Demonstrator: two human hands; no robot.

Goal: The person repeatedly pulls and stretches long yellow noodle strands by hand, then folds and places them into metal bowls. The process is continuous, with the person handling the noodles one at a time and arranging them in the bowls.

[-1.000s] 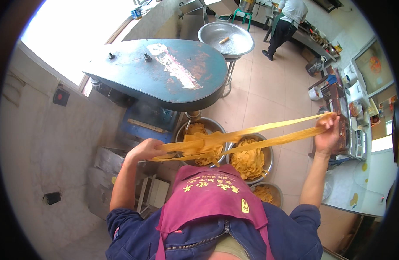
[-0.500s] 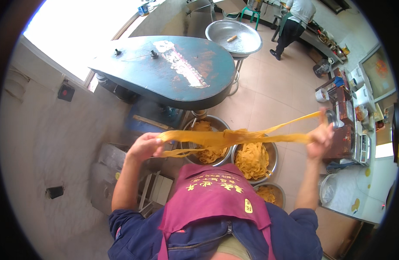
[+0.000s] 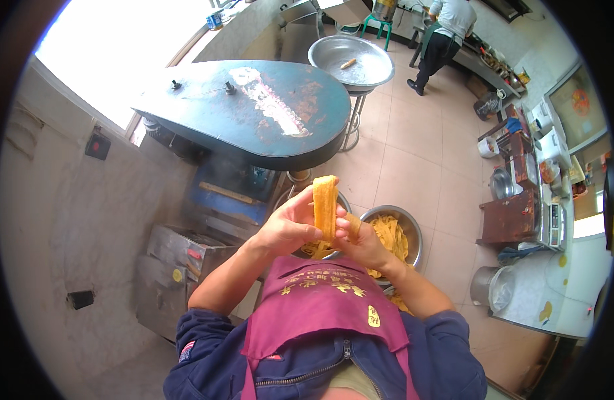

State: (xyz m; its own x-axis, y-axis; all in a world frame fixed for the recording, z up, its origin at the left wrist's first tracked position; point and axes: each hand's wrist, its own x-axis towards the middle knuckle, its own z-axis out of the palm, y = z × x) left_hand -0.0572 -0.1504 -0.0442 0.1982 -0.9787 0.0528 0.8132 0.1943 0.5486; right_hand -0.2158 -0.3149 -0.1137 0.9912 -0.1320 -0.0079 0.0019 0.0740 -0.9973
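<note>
Wide yellow noodles [image 3: 325, 208] are gathered into a folded band in front of my chest. My left hand [image 3: 288, 223] closes round the band, its thumb against the near part and its fingers behind. From the other side my right hand [image 3: 364, 245] grips the same noodles, with one fold passing between its thumb and fingers. Below my hands stands a metal bowl [image 3: 419, 245] heaped with more yellow noodles [image 3: 390, 233]. Another bowl of noodles [image 3: 315, 251] is mostly covered by my hands. Nearer my apron, a third batch of noodles [image 3: 399, 304] shows only in part.
A teal teardrop-shaped machine cover [image 3: 294, 100] juts out ahead on the left. Beyond it a wide metal basin [image 3: 370, 70] rests on a stand. At left is a metal cabinet [image 3: 170, 267]. A shelf unit [image 3: 514, 217] lines the right. One person [image 3: 448, 33] works far back.
My hands have come together from far apart. The noodles, stretched wide between them before, are now folded into a short band.
</note>
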